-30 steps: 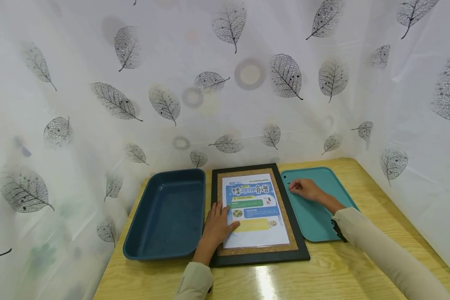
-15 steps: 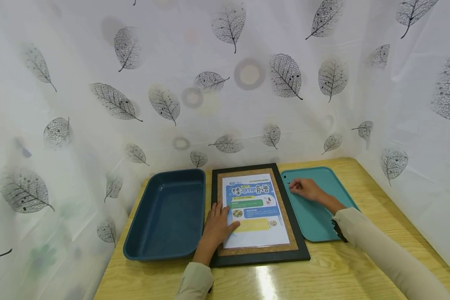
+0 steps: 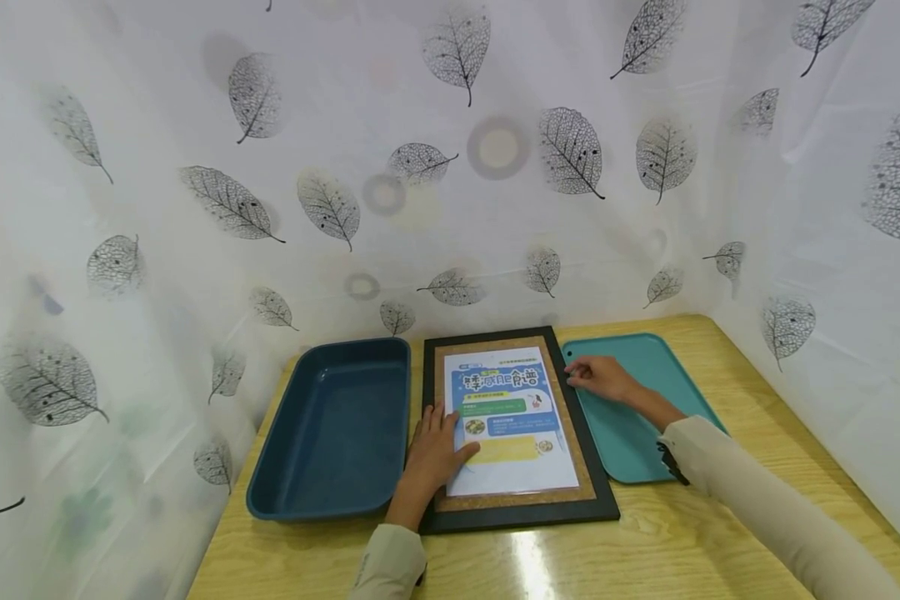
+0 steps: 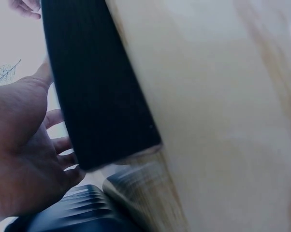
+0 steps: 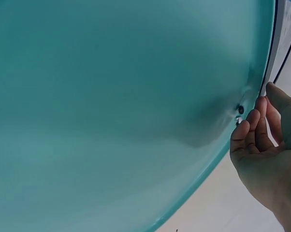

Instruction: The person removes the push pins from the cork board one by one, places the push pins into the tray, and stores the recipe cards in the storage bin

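Observation:
A black-framed cork board [image 3: 521, 510] lies on the table with a printed sheet [image 3: 510, 475] on it. My left hand [image 3: 432, 450] rests on the board's left side, fingers spread, thumb on the sheet's edge. In the left wrist view the hand [image 4: 24, 150] shows beside the dark frame corner [image 4: 102, 96]. My right hand [image 3: 603, 379] is by the board's right frame edge, over the turquoise tray [image 3: 645, 450]. Its thumb and fingertips meet in a pinch on a tiny thing, mostly hidden. Beside those fingers, a dark round piece [image 5: 241, 109] and a shiny one [image 5: 239, 119] lie in the tray.
Left of the board stands a deep dark-blue bin [image 3: 330, 442], close to its frame. A wooden table [image 3: 480, 567] carries everything. White curtains [image 3: 390, 258] with a leaf print rise behind and at both sides.
My right hand has shifted slightly left, from over the tray's upper-left part to the board's right edge, fingertips still together. The left hand has stayed in place.

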A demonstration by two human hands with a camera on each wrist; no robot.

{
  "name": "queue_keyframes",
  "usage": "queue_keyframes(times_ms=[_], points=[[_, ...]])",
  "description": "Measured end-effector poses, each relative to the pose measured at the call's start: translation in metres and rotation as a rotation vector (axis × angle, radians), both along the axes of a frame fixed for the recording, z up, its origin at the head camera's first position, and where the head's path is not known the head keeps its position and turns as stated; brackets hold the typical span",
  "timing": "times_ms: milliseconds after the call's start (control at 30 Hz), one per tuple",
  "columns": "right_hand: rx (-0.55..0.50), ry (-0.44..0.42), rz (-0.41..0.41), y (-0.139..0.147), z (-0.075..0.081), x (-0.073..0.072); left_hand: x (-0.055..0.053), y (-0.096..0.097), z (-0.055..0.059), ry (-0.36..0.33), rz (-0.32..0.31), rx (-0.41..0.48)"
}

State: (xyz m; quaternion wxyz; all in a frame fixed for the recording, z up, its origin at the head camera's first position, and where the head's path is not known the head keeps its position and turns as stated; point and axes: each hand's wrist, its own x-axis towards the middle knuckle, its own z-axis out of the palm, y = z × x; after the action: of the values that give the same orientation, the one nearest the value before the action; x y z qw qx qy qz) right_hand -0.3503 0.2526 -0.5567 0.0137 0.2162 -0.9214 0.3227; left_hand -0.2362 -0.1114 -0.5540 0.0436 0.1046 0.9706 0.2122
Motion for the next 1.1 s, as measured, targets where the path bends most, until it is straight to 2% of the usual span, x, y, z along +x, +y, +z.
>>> queue_keyframes(times_ms=[333,700,933,1100], points=[[0.007,-0.018,0.031,-0.019,0.005,0.004,0.000,0.000,-0.001,0.002,-0.011,0.009],[-0.009,-0.059,0.056,-0.027,0.004,0.004,-0.001,0.001,-0.001,0.001,-0.006,0.011],[-0.001,-0.070,0.038,-0.030,0.005,0.004,-0.003,0.001,-0.002,0.037,0.001,0.088],[0.021,-0.070,0.019,-0.035,0.008,0.006,-0.003,-0.001,-0.007,0.027,0.039,0.191]])
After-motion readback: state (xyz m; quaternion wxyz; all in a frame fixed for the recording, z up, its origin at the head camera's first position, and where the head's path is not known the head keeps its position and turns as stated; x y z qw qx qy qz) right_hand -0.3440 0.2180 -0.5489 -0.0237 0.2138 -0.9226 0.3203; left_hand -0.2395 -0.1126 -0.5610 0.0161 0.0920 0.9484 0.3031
